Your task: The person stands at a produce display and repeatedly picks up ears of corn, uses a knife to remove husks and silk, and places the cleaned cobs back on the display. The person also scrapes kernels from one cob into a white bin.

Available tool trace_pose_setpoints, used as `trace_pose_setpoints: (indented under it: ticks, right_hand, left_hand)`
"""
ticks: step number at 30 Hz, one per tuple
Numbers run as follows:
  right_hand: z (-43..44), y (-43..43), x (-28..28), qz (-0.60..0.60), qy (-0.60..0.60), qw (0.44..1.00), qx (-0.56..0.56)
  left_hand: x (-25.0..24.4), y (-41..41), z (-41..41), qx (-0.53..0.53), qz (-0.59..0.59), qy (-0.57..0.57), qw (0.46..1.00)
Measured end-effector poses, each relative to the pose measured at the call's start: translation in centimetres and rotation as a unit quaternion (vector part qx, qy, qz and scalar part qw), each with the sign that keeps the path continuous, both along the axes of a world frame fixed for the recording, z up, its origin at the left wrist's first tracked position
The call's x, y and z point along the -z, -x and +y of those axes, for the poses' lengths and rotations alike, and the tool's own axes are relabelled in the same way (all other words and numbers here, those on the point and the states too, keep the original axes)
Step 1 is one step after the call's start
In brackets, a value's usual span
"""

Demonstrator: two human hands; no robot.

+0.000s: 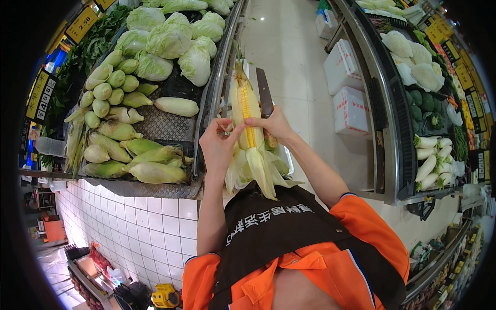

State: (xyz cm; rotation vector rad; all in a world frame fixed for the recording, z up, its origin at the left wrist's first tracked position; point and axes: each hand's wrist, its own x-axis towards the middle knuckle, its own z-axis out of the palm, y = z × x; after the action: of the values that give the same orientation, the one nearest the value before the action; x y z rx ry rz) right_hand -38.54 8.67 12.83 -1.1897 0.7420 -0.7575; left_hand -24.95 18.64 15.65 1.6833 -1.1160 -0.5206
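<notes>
Upright in front of my apron is an ear of yellow corn, with a strip of kernels bared between pale husks. Loose husk leaves hang and spread below it. My right hand grips a knife with a broad dark blade pointing away from me; its wooden handle shows below the fingers. The right thumb rests on the kernels. At the ear's left side is my left hand, its thumb against the corn near the right thumb and its fingers loosely curled apart from it. The ear's far side is hidden.
On the left stand lie several husked corn ears, peeled ears and Chinese cabbages. Its metal edge runs close to my left hand. Foam boxes sit under the right stand, which holds white radishes. A tiled aisle floor lies between.
</notes>
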Motion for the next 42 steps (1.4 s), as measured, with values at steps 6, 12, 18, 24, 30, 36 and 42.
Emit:
trace_pose_setpoints:
  ticks: [6, 12, 18, 24, 30, 36, 42]
  right_hand:
    - [-0.1, 0.7, -0.6, 0.006, -0.012, 1.0, -0.004]
    - [-0.1, 1.0, -0.6, -0.001, -0.017, 1.0, 0.003]
    - [-0.3, 1.5, -0.1, -0.04, -0.061, 0.997, -0.007]
    - [-1.8, 2.2, 2.9, -0.166, -0.153, 0.974, 0.021]
    - [-1.1, 1.9, 1.6, -0.139, -0.12, 0.98, 0.074]
    - [-0.2, 1.5, -1.0, -0.1, -0.082, 0.986, 0.1]
    - [0.6, 1.4, -1.8, -0.073, -0.048, 0.991, 0.105]
  left_hand:
    - [0.4, 0.0, 0.1, 0.028, 0.036, 0.018, 0.999]
    - [0.2, -0.3, -0.2, 0.029, 0.011, -0.002, 1.0]
    - [0.9, -1.6, -0.6, 0.064, 0.297, -0.013, 0.953]
    - [1.3, -1.5, -0.4, 0.069, 0.503, 0.036, 0.861]
    - [-1.8, 0.6, -0.5, -0.092, -0.105, 0.155, 0.978]
    - [-2.1, 1.5, -0.4, -0.012, -0.384, 0.157, 0.91]
    - [-1.7, 1.7, -0.1, 0.002, -0.343, 0.131, 0.93]
